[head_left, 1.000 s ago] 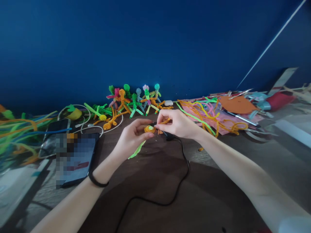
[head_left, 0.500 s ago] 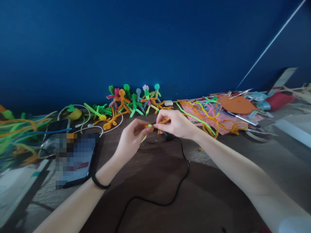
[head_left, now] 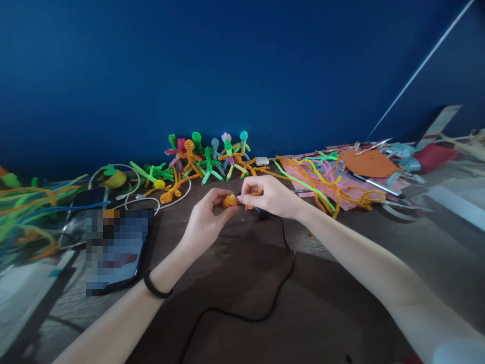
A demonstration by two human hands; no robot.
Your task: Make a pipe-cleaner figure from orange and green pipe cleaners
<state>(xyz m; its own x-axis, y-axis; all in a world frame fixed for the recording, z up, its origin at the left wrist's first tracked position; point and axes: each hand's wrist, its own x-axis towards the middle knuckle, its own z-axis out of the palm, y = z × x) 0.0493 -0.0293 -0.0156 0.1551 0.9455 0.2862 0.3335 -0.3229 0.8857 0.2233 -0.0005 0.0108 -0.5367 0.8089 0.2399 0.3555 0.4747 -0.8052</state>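
While both hands meet above the middle of the surface (head_left: 231,273), nearer its far edge than its near one, a small orange coil (head_left: 230,201) lies between them, raised at the fingertips. The left hand (head_left: 204,217), the one with more of the coil in its grasp, pinches it between thumb and curled fingers, the gap no wider than the coil itself. The right hand (head_left: 273,196) is drawn to a narrow pinch, an orange strand (head_left: 259,192) caught in the fingers; its thumb tip comes up to the coil's right side. The coil thus lies to the right of the left palm and to the left of the right fingertips. It appears squat and rounded, with no clear long axis; whether the strand joins it is hidden by the fingers.

Relative to the frame half a second earlier, more of the coil's orange face is exposed, and the pale green strip then showing below the left hand is out of sight.

Small figures (head_left: 209,159) stand along the far edge; loose stems (head_left: 330,199) lie to their right, a tablet (head_left: 131,253) toward the left edge, and a black cable (head_left: 287,258) below the right hand.
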